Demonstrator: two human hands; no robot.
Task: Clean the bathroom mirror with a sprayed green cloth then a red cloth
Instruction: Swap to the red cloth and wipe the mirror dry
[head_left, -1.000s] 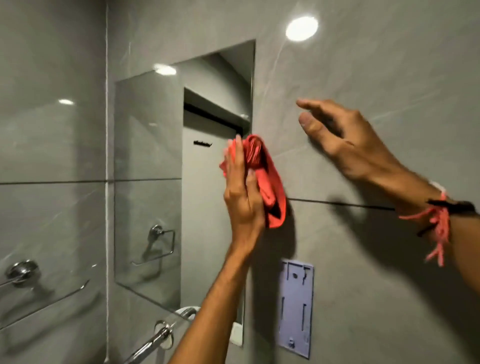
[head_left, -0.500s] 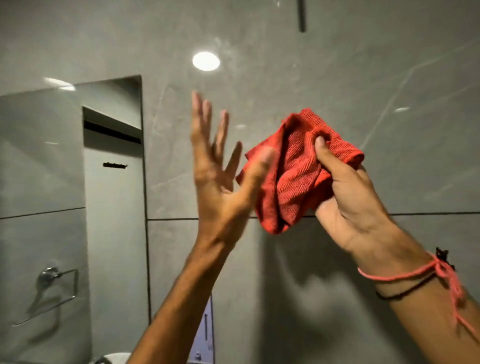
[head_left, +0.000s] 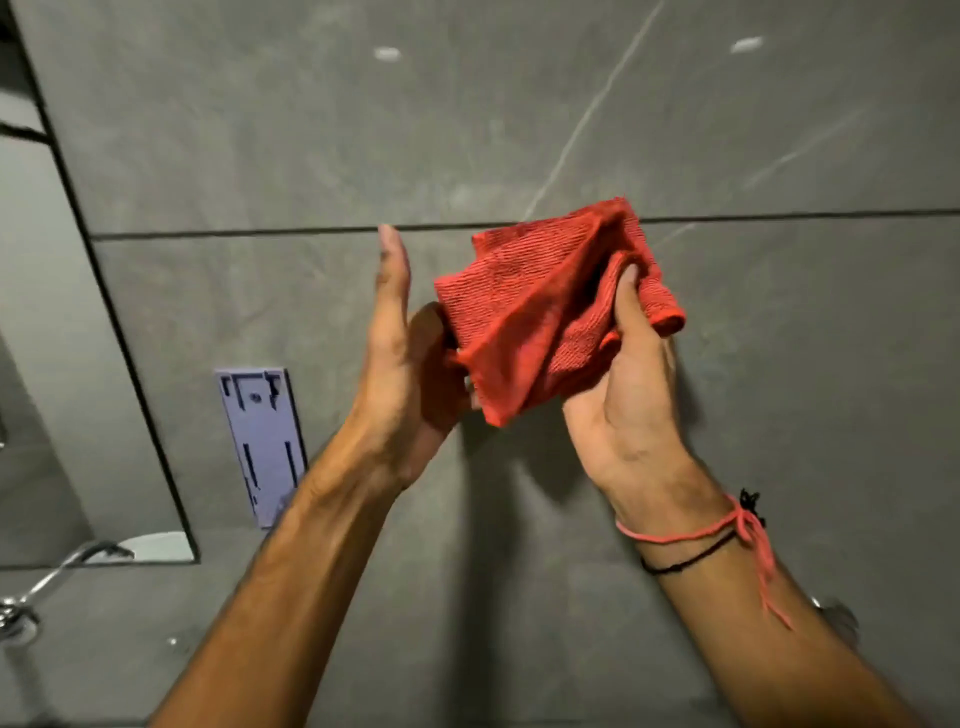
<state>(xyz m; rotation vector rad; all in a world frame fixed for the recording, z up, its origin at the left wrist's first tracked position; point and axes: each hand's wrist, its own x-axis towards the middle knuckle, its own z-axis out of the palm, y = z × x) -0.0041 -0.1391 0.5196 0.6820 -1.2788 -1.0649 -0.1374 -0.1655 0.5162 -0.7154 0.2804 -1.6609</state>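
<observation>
A crumpled red cloth (head_left: 545, 312) hangs in front of the grey tiled wall, between my two hands. My right hand (head_left: 628, 395) grips its right side, thumb pressed into the folds. My left hand (head_left: 405, 374) touches the cloth's lower left edge with its palm and thumb, the fingers straight and pointing up. The mirror (head_left: 57, 332) shows only as a slanted strip at the far left edge of the view. No green cloth is in sight.
A pale purple wall bracket (head_left: 262, 441) is fixed to the tiles just right of the mirror. A chrome towel rail (head_left: 31, 597) juts out at the lower left. Grey wall tiles (head_left: 779, 130) fill everything else.
The cloth passed from my left hand at the mirror to my right hand. Both hands came down and away from the mirror, and my left hand has closed in on the cloth's left edge.
</observation>
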